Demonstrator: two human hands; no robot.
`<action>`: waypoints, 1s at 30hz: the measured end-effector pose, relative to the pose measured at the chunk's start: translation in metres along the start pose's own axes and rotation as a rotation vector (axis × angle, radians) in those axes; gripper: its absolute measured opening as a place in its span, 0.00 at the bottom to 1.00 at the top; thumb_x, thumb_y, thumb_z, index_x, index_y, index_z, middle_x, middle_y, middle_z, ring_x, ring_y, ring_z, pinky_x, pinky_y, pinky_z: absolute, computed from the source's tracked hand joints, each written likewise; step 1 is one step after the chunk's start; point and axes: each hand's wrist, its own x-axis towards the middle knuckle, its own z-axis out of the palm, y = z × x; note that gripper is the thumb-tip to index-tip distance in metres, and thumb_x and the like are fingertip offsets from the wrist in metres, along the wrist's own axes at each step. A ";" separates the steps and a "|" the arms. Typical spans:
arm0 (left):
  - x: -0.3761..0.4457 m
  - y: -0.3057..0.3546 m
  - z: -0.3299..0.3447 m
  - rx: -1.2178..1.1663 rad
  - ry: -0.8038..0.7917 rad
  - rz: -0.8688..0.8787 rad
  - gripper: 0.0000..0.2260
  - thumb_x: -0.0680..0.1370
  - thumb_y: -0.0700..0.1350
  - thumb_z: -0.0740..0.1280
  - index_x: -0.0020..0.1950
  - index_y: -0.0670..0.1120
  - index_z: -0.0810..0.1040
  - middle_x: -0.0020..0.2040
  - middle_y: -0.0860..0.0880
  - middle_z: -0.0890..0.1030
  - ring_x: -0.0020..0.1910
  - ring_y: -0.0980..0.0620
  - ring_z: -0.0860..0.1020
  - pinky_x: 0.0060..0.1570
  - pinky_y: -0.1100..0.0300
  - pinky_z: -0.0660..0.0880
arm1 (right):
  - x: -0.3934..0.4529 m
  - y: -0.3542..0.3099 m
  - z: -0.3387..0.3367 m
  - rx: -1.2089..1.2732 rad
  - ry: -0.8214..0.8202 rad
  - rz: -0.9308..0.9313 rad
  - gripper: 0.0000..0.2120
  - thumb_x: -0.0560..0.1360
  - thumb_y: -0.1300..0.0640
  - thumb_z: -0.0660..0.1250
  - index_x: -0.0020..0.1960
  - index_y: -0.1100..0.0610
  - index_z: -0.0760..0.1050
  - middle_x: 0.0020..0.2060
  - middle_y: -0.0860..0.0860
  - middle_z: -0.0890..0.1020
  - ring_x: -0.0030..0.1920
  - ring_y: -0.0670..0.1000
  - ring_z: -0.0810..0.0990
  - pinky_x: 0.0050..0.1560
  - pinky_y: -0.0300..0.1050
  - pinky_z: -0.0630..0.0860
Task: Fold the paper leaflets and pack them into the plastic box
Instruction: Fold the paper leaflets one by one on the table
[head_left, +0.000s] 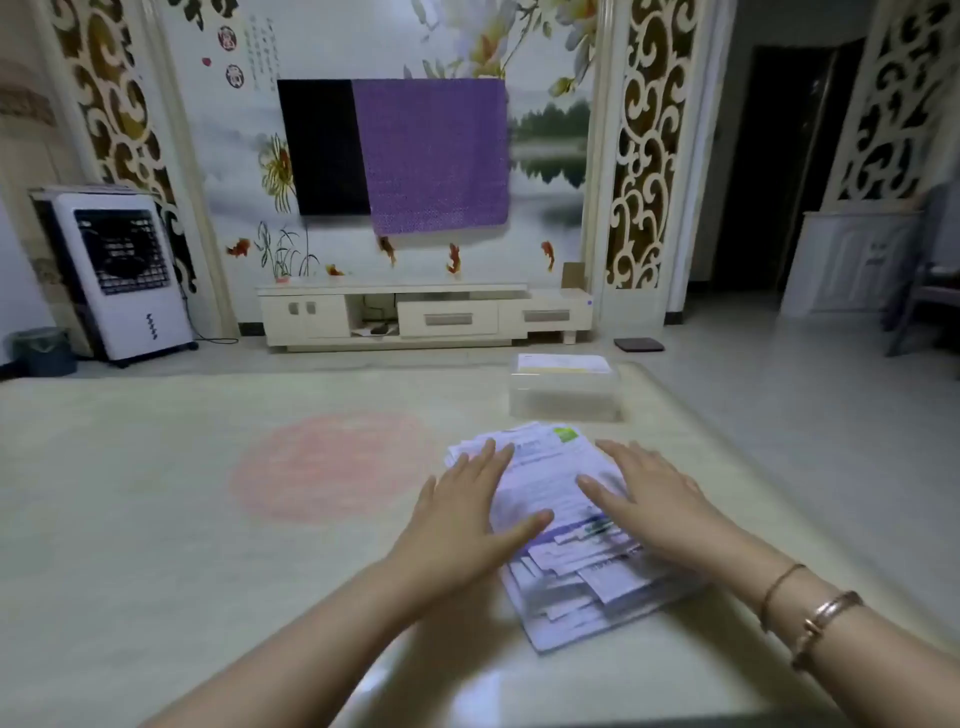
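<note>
Head view: one camera only, looking down over my forearms at the table (156, 493)
Leaflets: loose, fanned stack of printed sheets (550, 488) lying flat on the table in front of me, edges uneven, lower sheets sliding out toward me
Left hand (462, 519): flat, fingers straight and spread, resting on the left edge of the stack; grips nothing
Right hand (644, 499): flat, fingers straight, pressing the right side of the stack; grips nothing
Plastic box (563, 395): clear, just beyond the stack on the far right part of the table, apart from it; some paper seems to lie at its top, blurred
Step in hand (judgement): squaring up the pile, no sheet singled out or folded yet
Next move calls for: pinching the top leaflet free by one edge while the other hand holds the rest down, then creasing it
</note>
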 end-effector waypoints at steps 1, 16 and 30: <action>-0.004 0.005 0.006 -0.011 -0.067 -0.019 0.39 0.73 0.71 0.57 0.78 0.59 0.46 0.79 0.59 0.45 0.78 0.55 0.45 0.76 0.47 0.46 | -0.004 0.003 0.004 0.043 -0.018 0.040 0.42 0.67 0.25 0.45 0.75 0.45 0.54 0.74 0.51 0.62 0.74 0.54 0.59 0.72 0.55 0.59; -0.002 -0.051 0.012 0.216 -0.185 -0.085 0.36 0.76 0.69 0.55 0.79 0.59 0.45 0.79 0.57 0.42 0.79 0.50 0.42 0.75 0.46 0.44 | 0.007 -0.077 0.050 0.399 0.030 0.124 0.28 0.76 0.50 0.62 0.70 0.62 0.60 0.65 0.57 0.72 0.68 0.57 0.67 0.67 0.48 0.64; -0.002 -0.142 -0.040 0.129 -0.028 -0.236 0.31 0.75 0.66 0.61 0.76 0.61 0.58 0.78 0.60 0.55 0.78 0.54 0.50 0.75 0.47 0.42 | 0.069 -0.158 0.096 0.471 -0.056 -0.028 0.33 0.75 0.51 0.62 0.75 0.57 0.52 0.74 0.54 0.60 0.75 0.54 0.55 0.73 0.56 0.55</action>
